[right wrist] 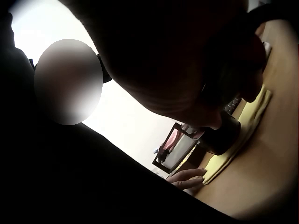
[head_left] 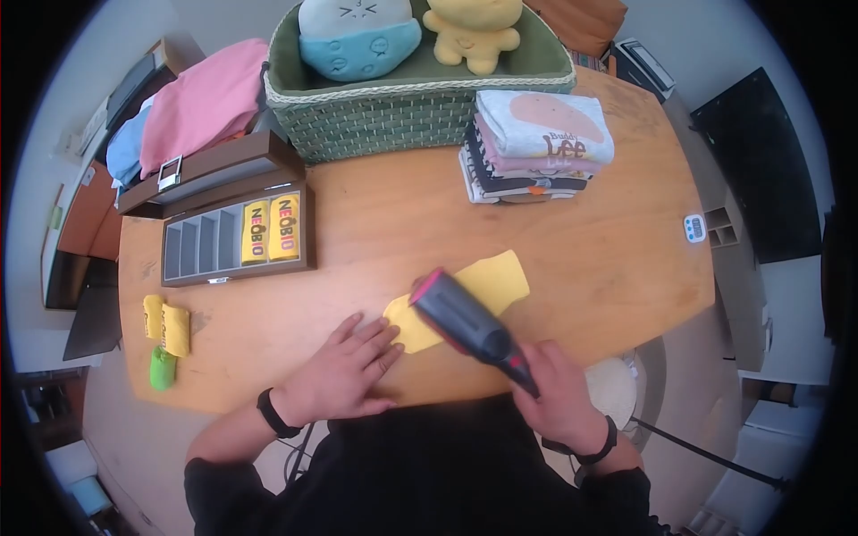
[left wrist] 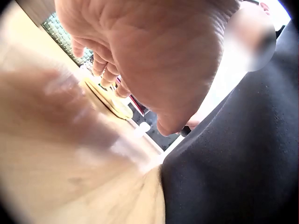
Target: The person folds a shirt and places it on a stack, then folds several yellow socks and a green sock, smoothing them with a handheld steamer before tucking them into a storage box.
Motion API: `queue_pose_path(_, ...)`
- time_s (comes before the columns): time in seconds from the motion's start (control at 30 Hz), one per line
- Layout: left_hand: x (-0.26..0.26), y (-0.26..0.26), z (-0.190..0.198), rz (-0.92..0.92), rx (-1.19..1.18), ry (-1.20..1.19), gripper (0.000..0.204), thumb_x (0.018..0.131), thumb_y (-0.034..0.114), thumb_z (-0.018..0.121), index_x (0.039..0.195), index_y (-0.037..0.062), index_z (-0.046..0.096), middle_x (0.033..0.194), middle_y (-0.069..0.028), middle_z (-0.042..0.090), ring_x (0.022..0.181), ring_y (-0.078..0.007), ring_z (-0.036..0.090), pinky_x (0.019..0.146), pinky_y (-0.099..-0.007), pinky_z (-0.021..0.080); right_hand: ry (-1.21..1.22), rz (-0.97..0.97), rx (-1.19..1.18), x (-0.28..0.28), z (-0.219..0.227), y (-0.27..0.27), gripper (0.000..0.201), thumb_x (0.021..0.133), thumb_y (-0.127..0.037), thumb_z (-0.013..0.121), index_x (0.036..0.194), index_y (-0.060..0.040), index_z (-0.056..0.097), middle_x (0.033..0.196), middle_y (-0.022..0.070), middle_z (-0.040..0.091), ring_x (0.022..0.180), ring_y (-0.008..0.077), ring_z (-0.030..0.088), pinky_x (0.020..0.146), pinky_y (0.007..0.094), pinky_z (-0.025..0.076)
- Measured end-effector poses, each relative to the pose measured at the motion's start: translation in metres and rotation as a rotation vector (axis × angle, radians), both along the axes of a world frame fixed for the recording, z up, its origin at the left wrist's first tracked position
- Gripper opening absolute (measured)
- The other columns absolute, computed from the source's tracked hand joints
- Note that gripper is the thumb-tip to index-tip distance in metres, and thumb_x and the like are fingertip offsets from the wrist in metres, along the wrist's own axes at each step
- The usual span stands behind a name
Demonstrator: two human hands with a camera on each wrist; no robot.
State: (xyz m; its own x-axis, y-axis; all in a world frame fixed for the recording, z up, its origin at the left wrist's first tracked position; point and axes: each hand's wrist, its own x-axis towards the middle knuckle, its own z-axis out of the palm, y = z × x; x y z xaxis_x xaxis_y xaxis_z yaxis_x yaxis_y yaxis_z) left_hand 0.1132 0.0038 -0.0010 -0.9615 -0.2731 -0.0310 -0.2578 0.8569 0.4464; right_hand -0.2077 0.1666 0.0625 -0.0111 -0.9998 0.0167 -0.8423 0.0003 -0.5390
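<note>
A flat strip of yellow cloth [head_left: 500, 279] lies on the table near its front edge. My right hand [head_left: 561, 397] grips the handle of a dark grey handheld appliance [head_left: 466, 320] with a pink-edged head, which lies across the middle of the cloth. In the right wrist view the dark head [right wrist: 223, 134] sits right at the cloth [right wrist: 254, 112]; that hand is mostly in shadow. My left hand [head_left: 344, 371] rests palm down with fingers extended, fingertips at the cloth's left end. The left wrist view shows its palm [left wrist: 159, 51] close over the tabletop.
An open brown compartment box [head_left: 308, 228] holds two yellow NEOBIO rolls. Small yellow rolls [head_left: 176, 330] and a green one [head_left: 163, 368] lie at left. Behind stand a green woven basket [head_left: 384, 121] with plush toys and a folded shirt stack [head_left: 545, 134]. A white timer [head_left: 694, 229] lies right.
</note>
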Motion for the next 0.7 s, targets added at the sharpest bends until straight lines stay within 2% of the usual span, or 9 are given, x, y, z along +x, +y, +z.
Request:
queue_pose_path(0.07,0.001,0.003,-0.003,0.001,-0.031,-0.001,0.081,0.091,0.055,0.074,0.148,-0.0014,0.057,0.153,-0.0248,0.054,0.147,-0.0438,0.048,0.127,-0.0618,0.029,0.016,0.077,0.065,0.009,-0.007,-0.005,0.061,0.087,-0.012,0.074,0.145,-0.005,0.057,0.112,0.0175,0.061,0.093,0.0388,0.067,0.075,0.0478,0.056)
queue_pose_path(0.3,-0.004,0.004,0.001,0.008,-0.073,0.007,0.079,0.091,0.053,0.074,0.146,-0.0024,0.059,0.148,-0.0229,0.058,0.145,-0.0419,0.049,0.127,-0.06,0.03,0.023,0.08,0.083,0.024,-0.006,-0.04,0.061,0.09,-0.011,0.072,0.147,-0.0026,0.054,0.113,0.0191,0.06,0.095,0.0396,0.066,0.077,0.0476,0.056)
queue_pose_path(0.37,-0.003,0.004,0.001,0.015,-0.066,0.011,0.079,0.091,0.053,0.074,0.145,-0.0027,0.059,0.147,-0.0224,0.058,0.145,-0.0404,0.05,0.127,-0.06,0.029,0.041,0.138,0.085,0.025,-0.005,-0.045,0.061,0.09,-0.01,0.071,0.148,-0.0015,0.052,0.112,0.02,0.06,0.096,0.0404,0.065,0.078,0.0487,0.055)
queue_pose_path(0.5,0.01,0.009,-0.004,0.035,-0.044,0.021,0.079,0.091,0.051,0.074,0.146,-0.0031,0.059,0.148,-0.0221,0.058,0.145,-0.0391,0.05,0.127,-0.0599,0.029,-0.008,0.185,0.111,0.027,0.004,-0.028,0.063,0.089,-0.009,0.072,0.149,-0.0018,0.051,0.113,0.0205,0.06,0.098,0.0402,0.065,0.079,0.0496,0.055)
queue_pose_path(0.57,0.013,0.009,-0.002,0.04,-0.057,0.016,0.075,0.095,0.051,0.069,0.144,-0.0044,0.06,0.151,-0.021,0.057,0.147,-0.0354,0.049,0.128,-0.0583,0.029,0.044,0.152,0.133,0.03,0.006,-0.019,0.059,0.088,-0.007,0.073,0.144,-0.0008,0.055,0.112,0.0213,0.061,0.094,0.0439,0.065,0.079,0.0495,0.056)
queue_pose_path(0.7,0.011,0.009,0.0,0.03,-0.043,0.036,0.073,0.095,0.049,0.07,0.143,-0.0047,0.061,0.15,-0.0207,0.058,0.146,-0.0349,0.05,0.128,-0.0579,0.029,0.049,0.125,0.112,0.038,-0.004,-0.024,0.06,0.088,-0.007,0.073,0.145,-0.0011,0.054,0.112,0.0215,0.061,0.095,0.0438,0.065,0.078,0.0498,0.056)
